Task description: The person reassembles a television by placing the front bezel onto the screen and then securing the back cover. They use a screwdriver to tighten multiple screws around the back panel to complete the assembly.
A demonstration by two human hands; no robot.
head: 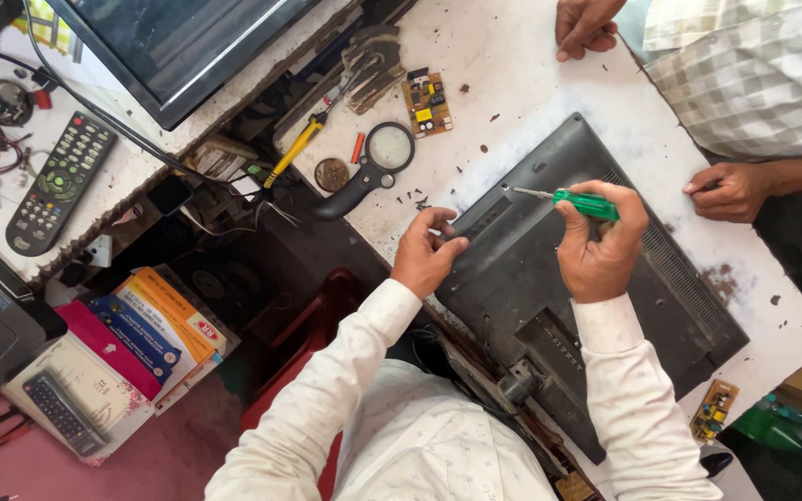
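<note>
— What is being worked on?
— A dark grey plastic monitor back cover [587, 306], lying face down and skewed across the white worktop [522, 83].
— And the tool?
— A green-handled screwdriver [573, 199] with a thin metal shaft, held almost level, its tip pointing left above the cover's upper edge.

The monitor back [596, 306] is matt dark-grey plastic, faintly dusty, with a ribbed vent strip. The screwdriver [573, 199] in the right hand [601, 250] has a glossy, see-through green plastic handle and a bright metal shaft. The surface [531, 74] is painted white — worn, chipped and stained. The magnifier [375, 162] pairs clear glass with black plastic. The sleeves [345, 371] are soft cream cloth.
</note>
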